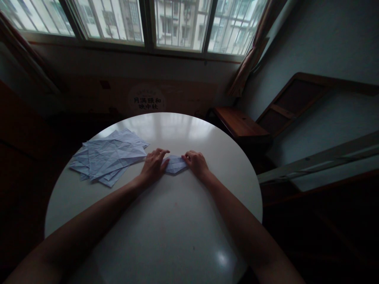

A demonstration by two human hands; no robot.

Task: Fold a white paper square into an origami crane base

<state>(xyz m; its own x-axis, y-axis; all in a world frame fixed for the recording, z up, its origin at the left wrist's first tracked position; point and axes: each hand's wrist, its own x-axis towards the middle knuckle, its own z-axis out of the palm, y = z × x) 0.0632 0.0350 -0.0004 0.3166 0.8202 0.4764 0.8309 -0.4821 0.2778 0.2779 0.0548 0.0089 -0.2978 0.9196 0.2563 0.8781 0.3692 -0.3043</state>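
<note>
A small folded piece of pale blue-white paper (175,165) lies on the round white table (166,228). My left hand (154,165) rests on its left edge with the fingers stretched flat over the paper. My right hand (196,162) presses on its right edge, fingers curled and pinched on the paper. Both forearms reach in from the bottom of the view.
A loose pile of creased paper sheets (108,157) lies on the table to the left of my hands. A dark wooden stool (239,124) and a leaning wooden frame (296,98) stand to the right of the table. Windows (133,19) run along the far wall.
</note>
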